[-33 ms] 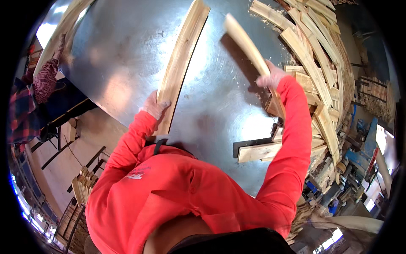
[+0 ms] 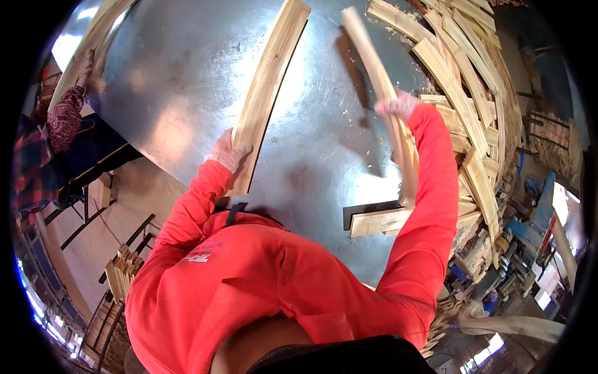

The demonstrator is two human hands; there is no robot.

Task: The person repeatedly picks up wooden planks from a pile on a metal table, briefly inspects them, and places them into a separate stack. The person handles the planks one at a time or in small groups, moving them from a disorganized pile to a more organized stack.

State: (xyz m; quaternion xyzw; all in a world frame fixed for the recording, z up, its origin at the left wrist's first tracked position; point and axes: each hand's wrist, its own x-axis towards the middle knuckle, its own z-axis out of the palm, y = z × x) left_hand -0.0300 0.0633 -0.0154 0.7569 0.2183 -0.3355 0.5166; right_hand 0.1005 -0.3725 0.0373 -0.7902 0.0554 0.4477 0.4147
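Note:
A long wooden board (image 2: 269,84) stretches away from me over the shiny metal table (image 2: 168,75). My left hand (image 2: 228,151), in a pale glove, is closed round the near part of its left edge. A second, slightly curved wooden board (image 2: 369,55) is lifted off the table, its shadow falling beside it. My right hand (image 2: 400,106), also gloved, grips it around the middle, and motion blurs this board. The near end of the right board is beside my red sleeve, above some short wooden pieces (image 2: 380,221).
A heap of wooden boards (image 2: 455,87) covers the table's right side, with sawdust around it. On the far left, another person's arm (image 2: 70,115) reaches to a long wooden piece (image 2: 93,37). Stacked wood strips (image 2: 121,274) stand at lower left; tools and machinery (image 2: 523,249) lie at right.
The board in my right hand has swung: its far end moved right and away from me, and its blur differs. My left hand and its board have barely moved.

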